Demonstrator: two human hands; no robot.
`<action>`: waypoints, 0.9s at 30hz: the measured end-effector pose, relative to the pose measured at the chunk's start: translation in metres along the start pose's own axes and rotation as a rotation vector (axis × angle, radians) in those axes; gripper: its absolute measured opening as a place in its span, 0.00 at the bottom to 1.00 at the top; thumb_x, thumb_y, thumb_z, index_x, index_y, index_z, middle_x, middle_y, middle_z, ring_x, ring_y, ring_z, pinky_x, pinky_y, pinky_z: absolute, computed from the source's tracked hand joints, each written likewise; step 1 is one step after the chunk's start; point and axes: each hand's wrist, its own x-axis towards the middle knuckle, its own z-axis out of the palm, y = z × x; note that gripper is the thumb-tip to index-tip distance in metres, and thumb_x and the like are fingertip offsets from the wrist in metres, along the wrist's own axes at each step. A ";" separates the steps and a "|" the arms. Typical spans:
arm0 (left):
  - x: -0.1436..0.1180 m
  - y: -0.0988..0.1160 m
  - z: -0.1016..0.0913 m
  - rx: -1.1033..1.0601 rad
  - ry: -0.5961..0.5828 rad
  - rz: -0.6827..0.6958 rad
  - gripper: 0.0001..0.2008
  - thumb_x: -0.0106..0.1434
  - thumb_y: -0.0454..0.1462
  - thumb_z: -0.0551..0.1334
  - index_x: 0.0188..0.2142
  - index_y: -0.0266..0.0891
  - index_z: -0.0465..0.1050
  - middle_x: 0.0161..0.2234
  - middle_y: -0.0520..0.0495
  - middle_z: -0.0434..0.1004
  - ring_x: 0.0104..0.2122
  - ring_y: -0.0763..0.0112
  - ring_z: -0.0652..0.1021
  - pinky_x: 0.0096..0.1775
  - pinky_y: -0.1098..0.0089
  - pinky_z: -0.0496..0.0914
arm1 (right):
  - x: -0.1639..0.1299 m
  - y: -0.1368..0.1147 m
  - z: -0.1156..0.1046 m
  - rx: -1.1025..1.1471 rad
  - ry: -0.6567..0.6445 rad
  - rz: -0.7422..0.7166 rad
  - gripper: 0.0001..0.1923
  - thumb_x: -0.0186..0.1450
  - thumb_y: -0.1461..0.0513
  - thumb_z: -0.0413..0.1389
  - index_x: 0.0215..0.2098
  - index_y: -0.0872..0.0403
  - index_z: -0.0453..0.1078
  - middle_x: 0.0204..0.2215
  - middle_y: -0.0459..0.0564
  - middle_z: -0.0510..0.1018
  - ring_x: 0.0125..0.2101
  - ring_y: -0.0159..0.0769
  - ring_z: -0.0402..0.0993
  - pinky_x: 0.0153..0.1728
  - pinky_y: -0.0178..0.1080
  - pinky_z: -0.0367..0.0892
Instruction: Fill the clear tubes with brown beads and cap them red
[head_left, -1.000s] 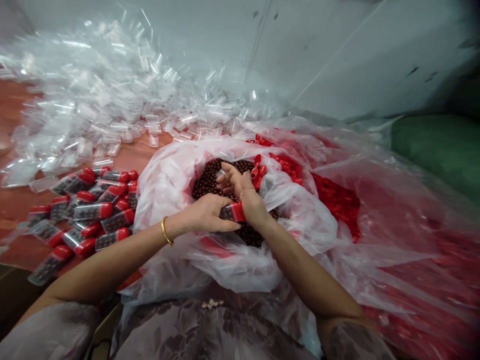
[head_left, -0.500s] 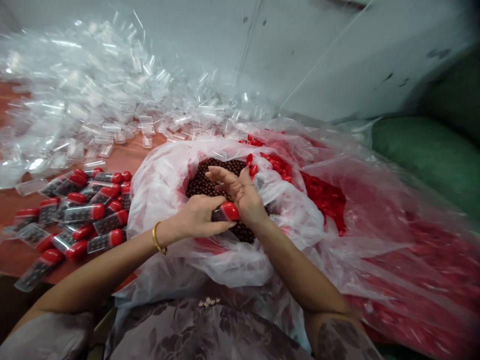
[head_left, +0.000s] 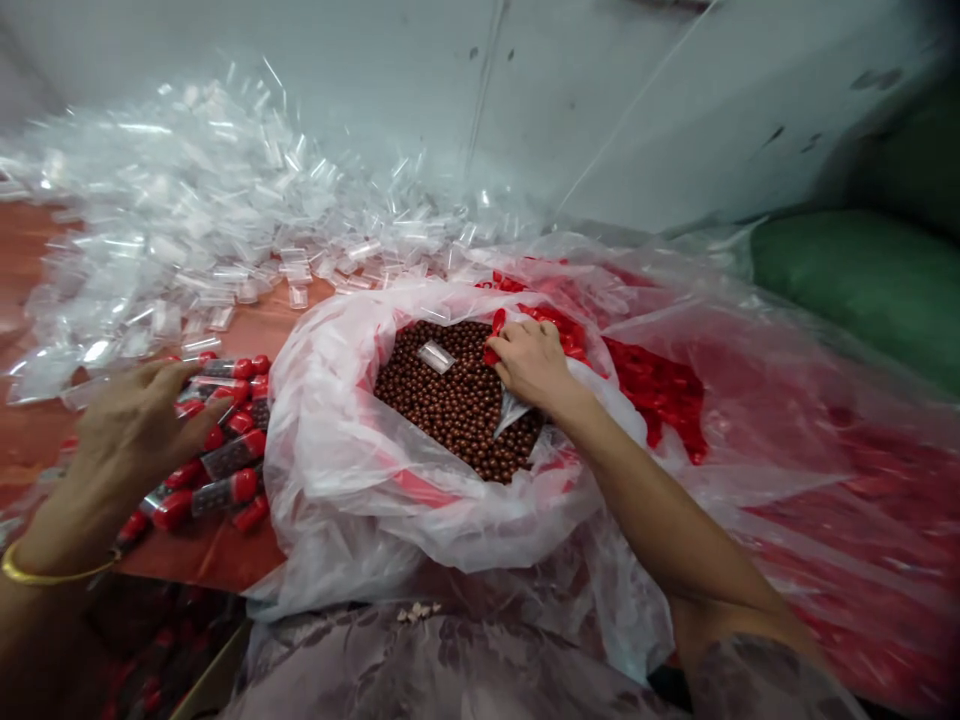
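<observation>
My left hand (head_left: 135, 425) hovers with spread fingers over a pile of filled clear tubes with red caps (head_left: 225, 450) on the reddish table, and holds nothing that I can see. My right hand (head_left: 534, 362) rests on the far rim of a clear plastic bag (head_left: 330, 400) full of small brown balls (head_left: 457, 405). Its curled fingers pinch a red cap (head_left: 496, 323) at the edge of the heap of loose red caps (head_left: 660, 390). One empty clear tube (head_left: 436, 356) lies on top of the balls.
A large heap of empty clear tubes (head_left: 210, 220) covers the table's far left, against a grey wall. The red caps lie in a wide plastic sheet on the right. A green sack (head_left: 862, 280) sits at the far right. Patterned cloth (head_left: 420, 670) covers my lap.
My left hand has carried the capped tube out of the bag leftward to the filled pile and let go. My right hand has moved from the tube to the red caps.
</observation>
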 end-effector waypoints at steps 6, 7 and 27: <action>0.043 0.129 -0.004 -0.240 -0.197 0.343 0.20 0.67 0.48 0.51 0.36 0.39 0.76 0.34 0.44 0.80 0.36 0.64 0.78 0.39 0.68 0.67 | -0.007 -0.006 0.012 0.347 0.304 -0.019 0.11 0.66 0.60 0.49 0.39 0.56 0.71 0.39 0.57 0.77 0.41 0.44 0.69 0.46 0.46 0.59; 0.054 0.149 0.000 -0.238 -0.272 0.358 0.22 0.67 0.49 0.50 0.35 0.38 0.76 0.32 0.43 0.80 0.35 0.63 0.78 0.37 0.68 0.67 | -0.011 -0.009 0.014 0.447 0.331 0.012 0.11 0.67 0.59 0.49 0.40 0.55 0.70 0.36 0.56 0.77 0.38 0.42 0.70 0.43 0.44 0.61; 0.134 0.215 0.058 -0.366 -0.537 0.293 0.09 0.58 0.37 0.60 0.33 0.34 0.77 0.28 0.45 0.78 0.27 0.70 0.75 0.29 0.73 0.63 | -0.039 -0.011 0.018 1.035 0.351 0.215 0.10 0.65 0.56 0.48 0.38 0.52 0.66 0.29 0.46 0.73 0.31 0.35 0.69 0.35 0.37 0.65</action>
